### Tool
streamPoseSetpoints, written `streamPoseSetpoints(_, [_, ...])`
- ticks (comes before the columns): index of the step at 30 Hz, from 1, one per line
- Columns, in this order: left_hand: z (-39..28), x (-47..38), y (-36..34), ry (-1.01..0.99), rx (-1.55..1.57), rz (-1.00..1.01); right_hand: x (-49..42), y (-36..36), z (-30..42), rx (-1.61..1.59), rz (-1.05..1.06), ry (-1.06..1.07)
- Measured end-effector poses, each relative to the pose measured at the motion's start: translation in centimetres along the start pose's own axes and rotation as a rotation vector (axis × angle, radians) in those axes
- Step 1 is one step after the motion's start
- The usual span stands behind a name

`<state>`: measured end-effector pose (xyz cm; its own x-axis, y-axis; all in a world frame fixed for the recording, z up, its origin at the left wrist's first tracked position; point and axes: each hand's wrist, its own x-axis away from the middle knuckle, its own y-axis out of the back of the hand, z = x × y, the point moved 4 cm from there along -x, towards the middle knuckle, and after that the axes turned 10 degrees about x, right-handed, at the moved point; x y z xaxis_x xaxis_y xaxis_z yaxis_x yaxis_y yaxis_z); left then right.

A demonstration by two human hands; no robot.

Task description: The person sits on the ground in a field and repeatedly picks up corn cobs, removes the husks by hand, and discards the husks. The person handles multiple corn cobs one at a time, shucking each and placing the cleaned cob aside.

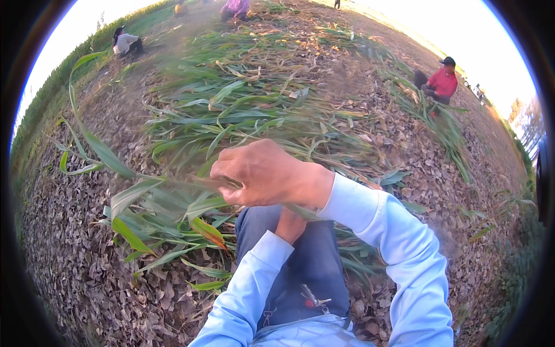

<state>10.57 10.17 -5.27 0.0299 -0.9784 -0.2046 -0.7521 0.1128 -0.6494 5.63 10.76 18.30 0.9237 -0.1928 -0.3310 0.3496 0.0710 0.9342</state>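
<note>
My right hand [260, 175] is curled in a fist around a green maize stalk [149, 175]. From the fist the stalk reaches out to the left, and its long leaves [102, 149] arch up and hang over the dry litter. My left hand [291, 225] lies below the right wrist, over my knees; its fingers are hidden, so its grip does not show. A strip of green leaf [301, 211] passes between the two wrists. Beneath and beyond the hands lies a thick heap of cut maize stalks [243, 117], with green and browned leaves.
Dry leaf litter [108, 282] covers the ground. At the right a person in a red top [442, 82] sits by a row of stalks [451, 134]. Another person [125, 42] crouches at far left, beside standing crop [56, 82]. Keys [314, 297] hang at my waist.
</note>
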Motion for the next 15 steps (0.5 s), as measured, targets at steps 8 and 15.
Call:
streamPoseSetpoints(8, [0.11,-0.04,-0.09,0.029,-0.007,0.048,0.22,-0.11,0.82,0.146,-0.07,-0.028])
streamPoseSetpoints(15, [0.14,-0.43,-0.06,0.001,-0.044,0.1,0.39,0.01,0.93,0.137,-0.069,-0.034])
